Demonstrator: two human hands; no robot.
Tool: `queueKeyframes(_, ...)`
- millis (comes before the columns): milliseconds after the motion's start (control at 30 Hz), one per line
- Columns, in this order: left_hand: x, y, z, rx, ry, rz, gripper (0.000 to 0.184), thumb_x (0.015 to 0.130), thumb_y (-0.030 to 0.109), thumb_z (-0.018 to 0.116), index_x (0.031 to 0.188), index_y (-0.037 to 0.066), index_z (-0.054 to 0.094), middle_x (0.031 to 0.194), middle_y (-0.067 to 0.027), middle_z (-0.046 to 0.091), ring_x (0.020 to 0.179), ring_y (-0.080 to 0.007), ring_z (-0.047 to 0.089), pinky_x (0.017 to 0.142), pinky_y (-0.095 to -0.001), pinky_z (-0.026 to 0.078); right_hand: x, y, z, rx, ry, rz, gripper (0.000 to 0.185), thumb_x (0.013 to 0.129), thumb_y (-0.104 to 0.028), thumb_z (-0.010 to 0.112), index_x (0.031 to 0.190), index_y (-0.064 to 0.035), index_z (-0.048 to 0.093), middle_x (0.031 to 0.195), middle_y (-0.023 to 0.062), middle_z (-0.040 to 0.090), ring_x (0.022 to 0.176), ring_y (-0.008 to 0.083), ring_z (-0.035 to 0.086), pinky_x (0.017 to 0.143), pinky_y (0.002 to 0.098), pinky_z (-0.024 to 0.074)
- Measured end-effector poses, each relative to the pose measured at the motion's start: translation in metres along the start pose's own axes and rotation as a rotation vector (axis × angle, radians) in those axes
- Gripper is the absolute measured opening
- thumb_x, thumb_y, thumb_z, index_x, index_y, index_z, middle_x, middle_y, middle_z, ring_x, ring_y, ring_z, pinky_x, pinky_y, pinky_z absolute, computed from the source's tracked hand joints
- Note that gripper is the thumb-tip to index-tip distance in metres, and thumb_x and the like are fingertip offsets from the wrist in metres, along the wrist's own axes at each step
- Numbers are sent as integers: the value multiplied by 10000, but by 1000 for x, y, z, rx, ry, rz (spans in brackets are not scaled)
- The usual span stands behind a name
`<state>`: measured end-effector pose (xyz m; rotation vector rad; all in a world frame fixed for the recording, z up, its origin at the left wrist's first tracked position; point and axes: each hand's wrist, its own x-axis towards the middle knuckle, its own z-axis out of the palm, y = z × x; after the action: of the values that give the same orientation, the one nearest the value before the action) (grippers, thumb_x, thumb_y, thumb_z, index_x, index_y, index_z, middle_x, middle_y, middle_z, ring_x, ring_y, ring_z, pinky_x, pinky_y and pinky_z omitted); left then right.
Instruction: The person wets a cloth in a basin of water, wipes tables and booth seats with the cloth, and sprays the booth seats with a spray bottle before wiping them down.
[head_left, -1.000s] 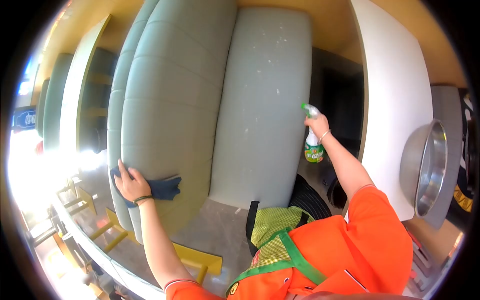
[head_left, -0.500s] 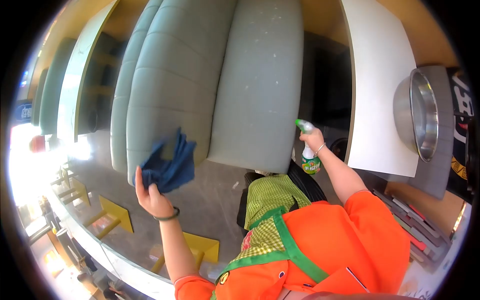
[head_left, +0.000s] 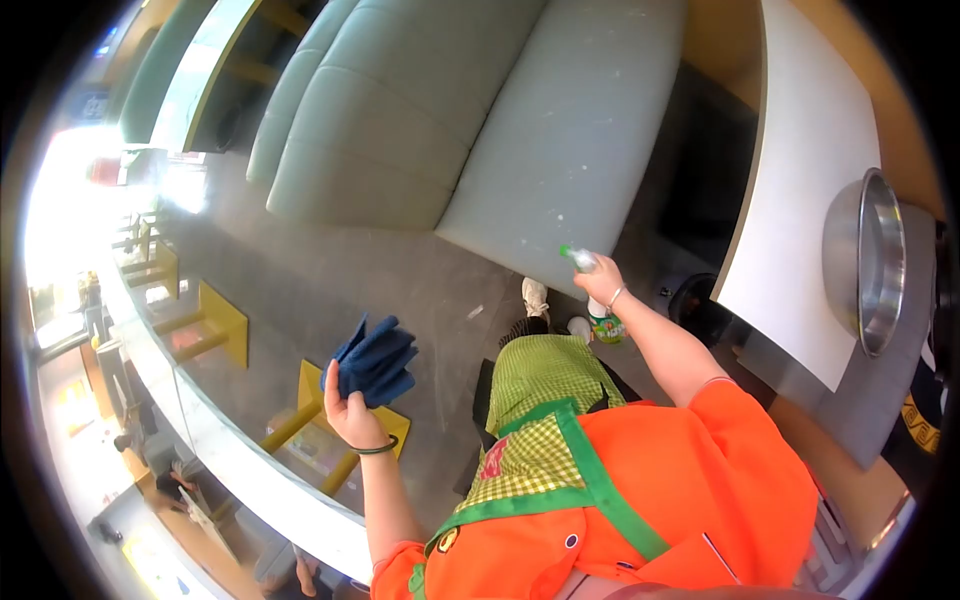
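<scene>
Bunched in the fingers of my left hand (head_left: 352,415) is a dark blue cloth (head_left: 375,362), held up over the grey floor. My right hand (head_left: 600,281) grips a spray bottle (head_left: 606,326) by its neck; the bottle has a green nozzle, a white body and a green label. Its nozzle points toward the near end of the grey-green bench seat (head_left: 570,150). White specks or drops show on that seat. Part of the bottle is hidden behind my fingers.
A white table (head_left: 810,200) stands to the right, with a steel basin (head_left: 865,262) at its far side. The bench backrest (head_left: 390,120) rises on the left. Yellow table or stool bases (head_left: 222,325) stand by a long white ledge (head_left: 215,425). My shoe (head_left: 535,297) is near the bench end.
My view has turned and shifted back, so the bench sits higher and tilted. The cloth is lower and away from the backrest. White specks near the seat's close end now show.
</scene>
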<state>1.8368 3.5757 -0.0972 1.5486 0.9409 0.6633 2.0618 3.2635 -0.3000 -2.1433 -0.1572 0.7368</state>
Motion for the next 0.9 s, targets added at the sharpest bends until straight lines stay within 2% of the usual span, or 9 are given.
queueKeyframes(67, -19, -9, -8, 10, 26, 4, 562, 656, -132, 338, 1196, -61, 478, 1170, -137, 507, 1066, -203, 498, 967, -300, 340, 12, -13, 10, 76, 6, -124, 246, 609, -199, 614, 795, -39, 593, 773, 182, 608, 745, 356, 571, 688, 397, 452)
queueKeyframes(200, -52, -19, -14, -26, 88, -38, 556, 652, -128, 338, 1183, -61, 490, 1151, -137, 519, 1056, -201, 503, 960, -297, 345, 45, -47, 25, 35, -68, -176, 261, 606, -205, 620, 805, -38, 595, 781, 190, 609, 753, 350, 579, 689, 395, 456)
queueKeyframes(267, -66, -21, -19, -51, 110, -65, 563, 644, -135, 335, 1180, -62, 491, 1156, -138, 515, 1058, -205, 503, 964, -307, 346, 61, -54, 39, -18, -26, -87, 272, 602, -206, 627, 812, -36, 596, 785, 190, 612, 765, 347, 584, 695, 394, 460)
queueKeyframes(367, -79, -35, -30, -97, 153, -131, 562, 641, -137, 336, 1176, -62, 493, 1161, -139, 512, 1058, -205, 503, 967, -308, 343, 74, -69, 47, 53, -131, -138, 282, 592, -201, 641, 817, -36, 602, 784, 179, 619, 755, 330, 591, 691, 381, 466)
queueKeyframes(500, -81, -39, -33, -117, 192, -215, 550, 640, -127, 353, 1167, -63, 499, 1143, -141, 517, 1056, -207, 504, 963, -310, 348, 92, -83, 58, -53, -63, -137, 279, 581, -193, 653, 812, -43, 607, 765, 158, 624, 730, 297, 600, 678, 356, 471)
queueKeyframes(600, -70, -37, -31, -154, 181, -225, 547, 638, -123, 360, 1163, -65, 500, 1135, -149, 518, 1039, -215, 514, 952, -313, 361, 101, -101, 59, 65, -91, -69, 259, 581, -179, 657, 801, -51, 610, 787, 141, 627, 738, 256, 602, 676, 338, 469)
queueKeyframes(667, -59, -39, -34, -161, 183, -257, 546, 635, -118, 366, 1161, -65, 505, 1120, -153, 527, 1026, -216, 522, 947, -316, 366, 100, -125, 58, 311, -39, -183, 227, 596, -174, 649, 778, -46, 604, 796, 130, 618, 740, 249, 591, 686, 341, 462)
queueKeyframes(833, -20, -36, -25, -174, 92, -213, 536, 635, -114, 372, 1144, -58, 526, 1113, -144, 535, 1031, -208, 517, 945, -307, 366, 112, -205, 52, 394, 107, -380, 246, 611, -173, 640, 808, -34, 594, 747, 113, 579, 710, 262, 565, 680, 347, 449)
queueKeyframes(900, -9, -28, -20, -166, 65, -188, 532, 634, -113, 373, 1138, -55, 534, 1113, -139, 537, 1032, -204, 515, 942, -302, 366, 132, -224, 55, 390, 226, -611, 225, 612, -173, 632, 780, -30, 587, 755, 113, 581, 709, 263, 562, 669, 344, 445)
